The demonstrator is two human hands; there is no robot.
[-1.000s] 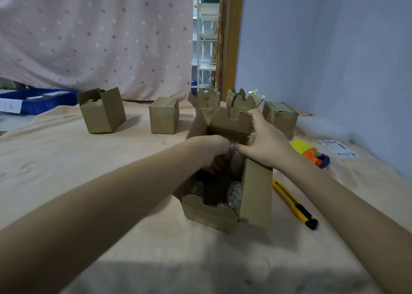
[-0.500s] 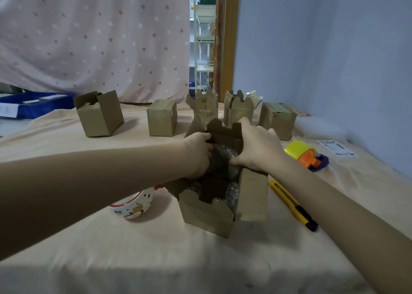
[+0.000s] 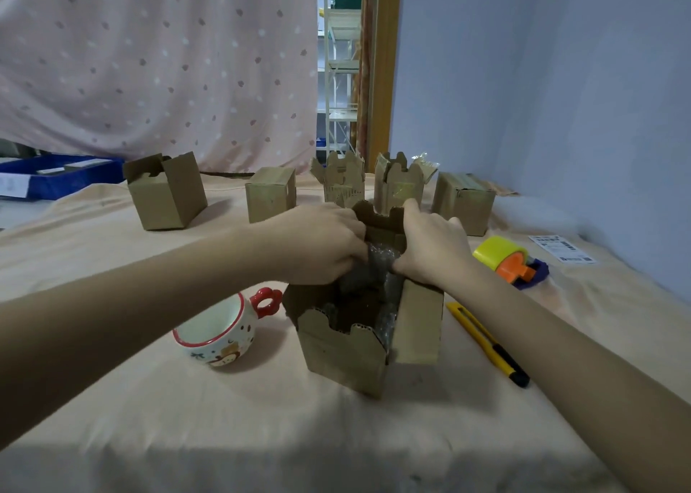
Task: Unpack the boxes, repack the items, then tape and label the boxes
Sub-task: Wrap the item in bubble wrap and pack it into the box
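Nearest you, the open brown cardboard box (image 3: 359,346) stands on the peach cloth-covered table (image 3: 261,418), flaps up, its scalloped front flap toward you. Just left of it lies the white ceramic mug with red rim and red flower-shaped handle (image 3: 218,333), tipped on its side and out of the box; judged from that, you are mid-unpack or readying the wrap for repacking. Right of the box lies the yellow-and-black utility knife (image 3: 490,345), near but apart; keep your right forearm off it. Inside the box, the clear bubble wrap (image 3: 377,268) bunches up between both hands. Your left hand (image 3: 325,245) has fingers curled onto the wrap at its left side; your right hand (image 3: 430,245) meets the wrap at the thumb side while its fingers reach over the back flap, and whether it pinches the wrap cannot be told. Draw the wrap straight up, evenly with both hands, and brace the box wall so the light carton does not lift or tip toward the mug. Farther right sits the yellow tape roll on its orange-and-blue dispenser (image 3: 510,262), then a white printed label sheet (image 3: 562,247). At the back, five more small cardboard boxes (image 3: 271,193) wait in a row, some with flaps up.
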